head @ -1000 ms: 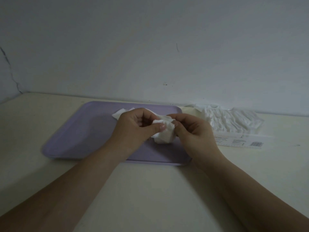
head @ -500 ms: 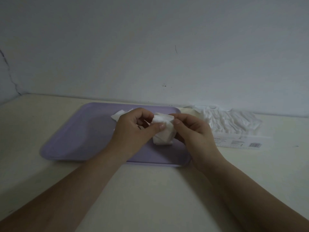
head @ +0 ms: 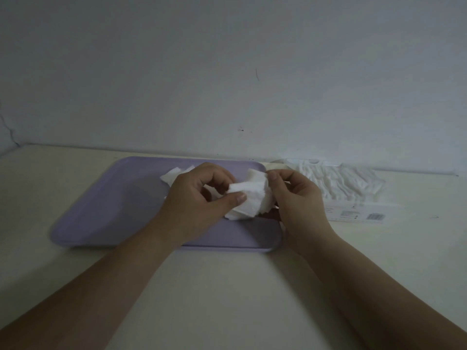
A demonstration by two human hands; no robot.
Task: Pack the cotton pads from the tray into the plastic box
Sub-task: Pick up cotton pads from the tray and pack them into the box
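A small white bundle of cotton pads (head: 252, 198) is held up between both hands, just above the near right part of the lavender tray (head: 118, 205). The left hand (head: 197, 200) grips the bundle from the left, thumb laid across its front and fingers curled behind it. The right hand (head: 299, 198) pinches the bundle's upper right edge with its fingertips, the other fingers curled; its thumb is mostly hidden under the pads. A few loose pads (head: 173, 176) lie on the tray's far side, partly hidden behind the left hand. The tray sits flat on the pale surface (head: 227, 286). To its right, close to the tray's far right corner, lies the clear plastic box (head: 353, 210), with rows of white pads showing inside and a printed label with a barcode on its near side. Behind everything, a plain grey-white wall (head: 227, 72) meets the surface's far edge.
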